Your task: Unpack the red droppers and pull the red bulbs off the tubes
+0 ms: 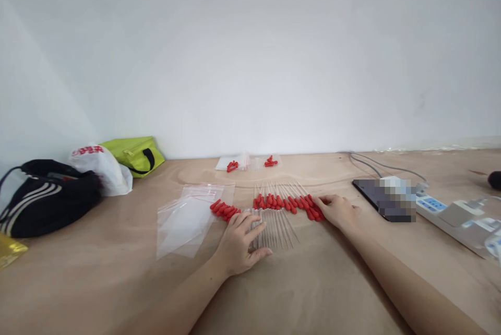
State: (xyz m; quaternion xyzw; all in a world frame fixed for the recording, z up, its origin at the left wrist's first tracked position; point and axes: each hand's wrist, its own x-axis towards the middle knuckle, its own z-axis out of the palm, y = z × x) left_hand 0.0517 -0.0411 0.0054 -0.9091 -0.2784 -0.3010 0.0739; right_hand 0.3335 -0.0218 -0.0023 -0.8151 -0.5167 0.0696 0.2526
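Several thin clear tubes [279,230] lie side by side in the middle of the table, some fanned out towards me. Across their far ends runs a row of red rubber dropper bulbs [278,201], with more tubes pointing to the wall behind. My left hand [240,243] rests over the left part of the tubes, fingers spread. Beside its fingertips is another group of red bulbs [224,210]. At the right end of the row, my right hand [338,212] has its bent fingers closed at a red bulb [316,213]; its thumb is mostly hidden.
Clear zip bags [188,223] lie flat on the left. Near the wall, two bags hold red bulbs [232,166]. A dark phone [371,199] and a power strip [450,217] are on the right. A black bag [47,194], white plastic bag [104,168] and green bag [135,152] stand left.
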